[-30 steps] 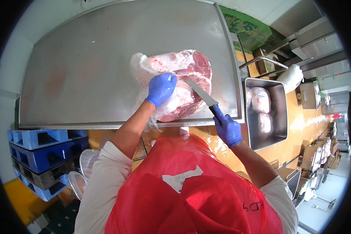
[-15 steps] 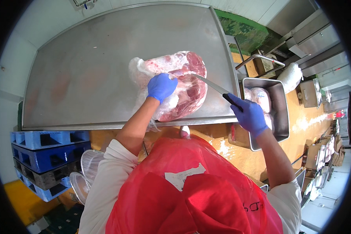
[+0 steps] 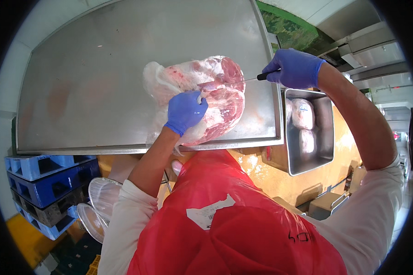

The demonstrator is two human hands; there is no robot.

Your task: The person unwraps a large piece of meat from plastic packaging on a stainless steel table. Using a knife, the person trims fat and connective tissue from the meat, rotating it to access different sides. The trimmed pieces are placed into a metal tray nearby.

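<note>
A large piece of raw meat (image 3: 227, 103), pink-red with white fat, lies on the steel table (image 3: 101, 91) near its front right corner. Clear plastic wrap (image 3: 155, 82) bunches along its left side. My left hand (image 3: 187, 111), in a blue glove, is closed on the meat's near left part, gripping an edge of fat or wrap. In my right hand (image 3: 296, 68), also gloved in blue, is a knife by its black handle (image 3: 262, 76). The thin blade points left, its tip at the split in the middle of the meat.
Right of the table stands a deep steel bin (image 3: 323, 137) with wrapped meat pieces (image 3: 303, 113) inside. Blue and black pallets (image 3: 50, 181) are stacked at the lower left, beside clear plastic tubs (image 3: 101, 197). The table's raised rim (image 3: 206, 146) runs along the near side.
My right hand has swung up and away from me with the knife, which now lies nearly level from the right. My left hand has shifted slightly nearer, still gripping.
</note>
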